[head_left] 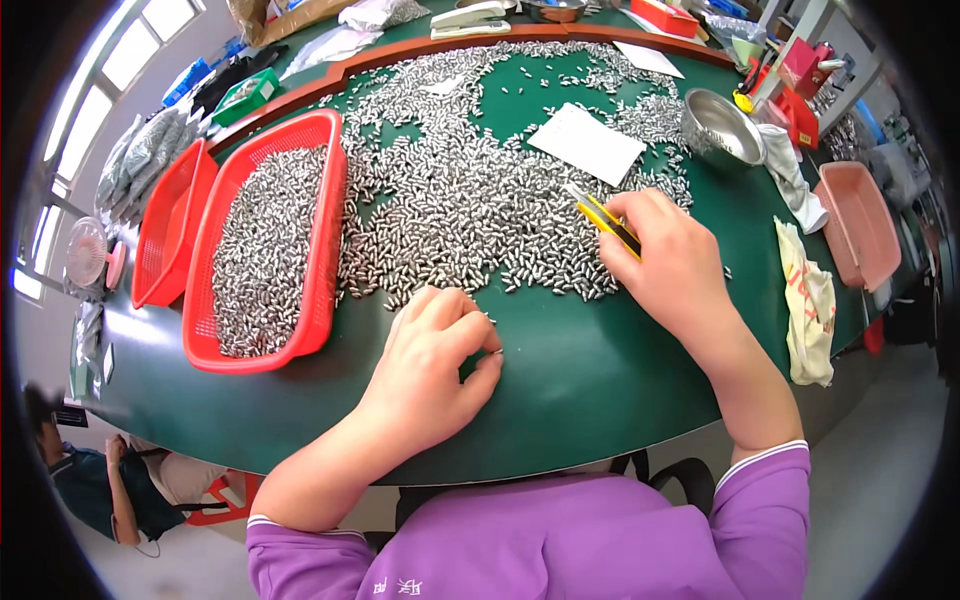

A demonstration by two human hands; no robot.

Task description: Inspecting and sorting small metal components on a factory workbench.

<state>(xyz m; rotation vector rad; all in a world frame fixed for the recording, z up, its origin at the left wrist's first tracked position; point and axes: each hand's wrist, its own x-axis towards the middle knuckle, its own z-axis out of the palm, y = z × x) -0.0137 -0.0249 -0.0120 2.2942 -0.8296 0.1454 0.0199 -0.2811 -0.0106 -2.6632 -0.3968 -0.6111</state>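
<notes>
- Watching from afar, I see the left hand low over the green table, thumb and forefinger tips pinched narrow; whether a small piece sits between them I cannot tell.
- I see the right hand farther forward, well apart from the left fingers, its own fingers closed around a yellow-and-black tool whose metal tip points forward and to the left of them.
- I find the silvery metal pieces in a broad spread just beyond the left fingers, reaching across below the tool and past the right fingers.
- Beyond the right fingers, near the tool's tip, I make out a white sheet lying among the pieces.
- To the left of the left fingers I see a red basket heaped with similar pieces, and a second red basket on its far side.
- Forward and right of the right fingers I spot a metal bowl; more directly right of them lie a cream cloth and, farther out, a pink basket.
</notes>
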